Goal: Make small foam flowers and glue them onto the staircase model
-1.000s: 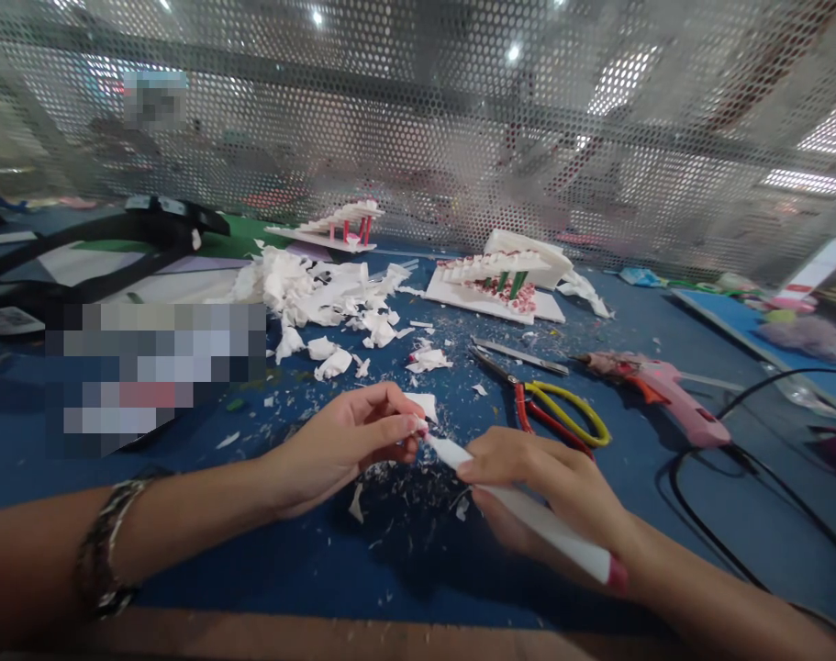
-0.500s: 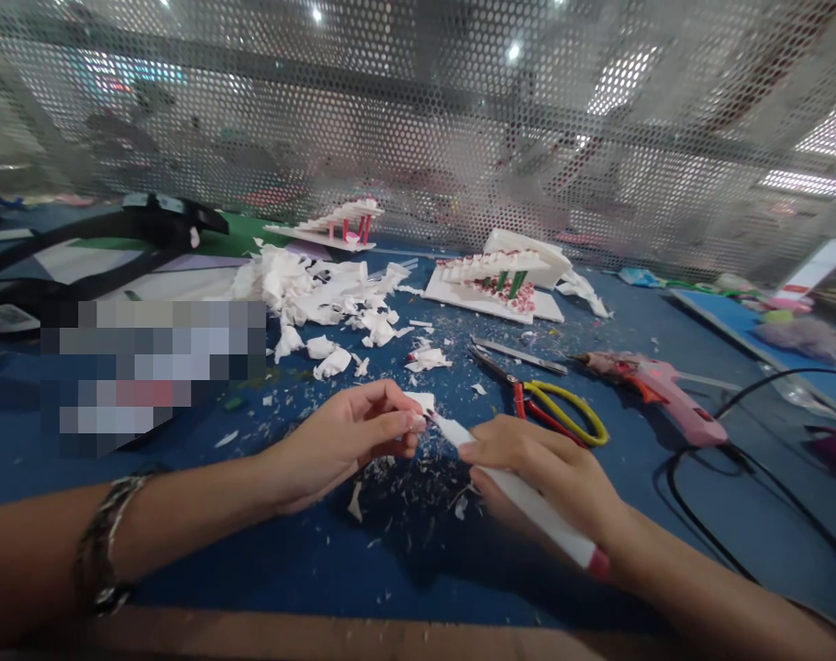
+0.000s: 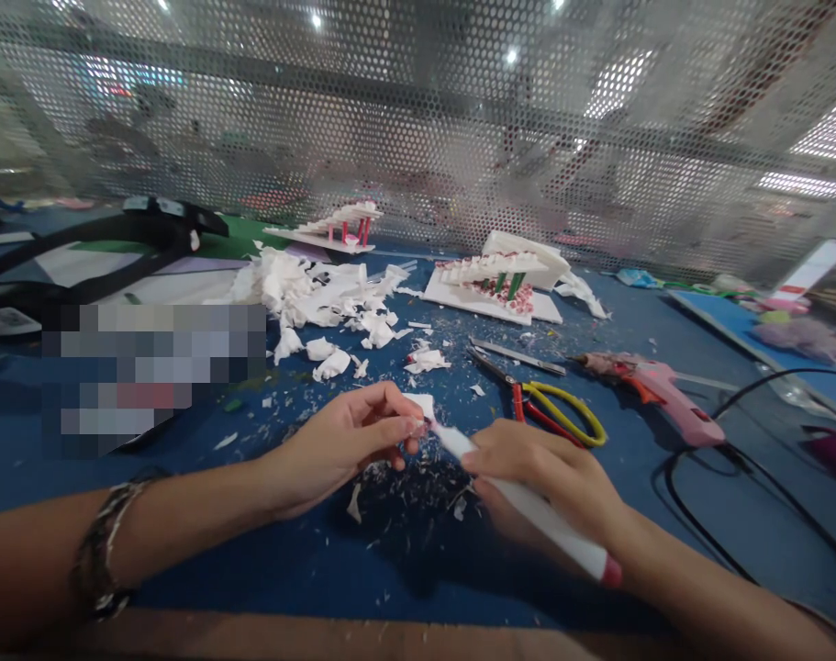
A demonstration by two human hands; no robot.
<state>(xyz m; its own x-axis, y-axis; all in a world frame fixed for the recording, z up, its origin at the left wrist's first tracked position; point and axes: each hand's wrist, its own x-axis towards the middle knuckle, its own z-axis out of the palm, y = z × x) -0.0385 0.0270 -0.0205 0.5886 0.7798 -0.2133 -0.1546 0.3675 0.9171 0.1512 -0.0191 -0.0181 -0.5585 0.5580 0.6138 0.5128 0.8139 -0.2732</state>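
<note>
My right hand (image 3: 541,468) is wrapped round a white marker (image 3: 569,532) with a dark red end, its tip pointing up and left. That tip meets a tiny piece pinched between the thumb and fingers of my left hand (image 3: 362,436); the piece is mostly hidden and too small to name. Just behind the fingertips is a small white block (image 3: 418,404). Fine white shavings (image 3: 424,491) are scattered over the blue table (image 3: 286,574) under both hands. Closest to my right hand lie scissors (image 3: 562,413) with yellow and red handles.
A pink glue gun (image 3: 672,395) with a black cable (image 3: 675,496) lies at the right. Crumpled white scraps (image 3: 286,285) spread behind my left hand. Two small stair models, one with green posts (image 3: 486,275) and one with red posts (image 3: 335,229), stand before the perforated metal screen (image 3: 418,119).
The marker's rear end has swung slightly right and down, while its tip stays by my left fingertips. My left hand has barely moved.
</note>
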